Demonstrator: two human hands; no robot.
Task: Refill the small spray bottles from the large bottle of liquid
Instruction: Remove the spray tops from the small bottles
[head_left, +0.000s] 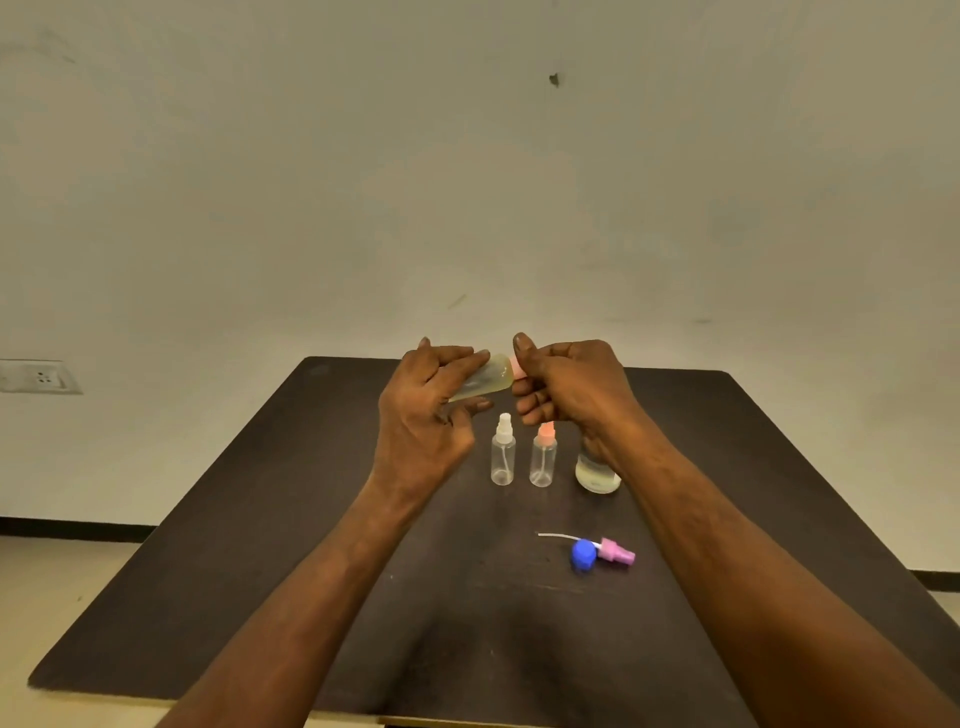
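My left hand (423, 415) holds a small clear spray bottle (480, 376) with yellowish liquid, lying sideways above the table. My right hand (563, 387) grips the pink spray top (517, 368) at that bottle's right end. Below them two small spray bottles stand upright and look empty: one with a white top (503, 457), one with a pink top (543, 456). The large bottle of pale liquid (596, 470) stands to their right, its upper part hidden behind my right wrist.
On the dark table (260, 519), nearer to me, lie a blue cap (584, 555) and a pink spray head (615, 552) with its white dip tube. A wall socket (39, 376) is at the far left.
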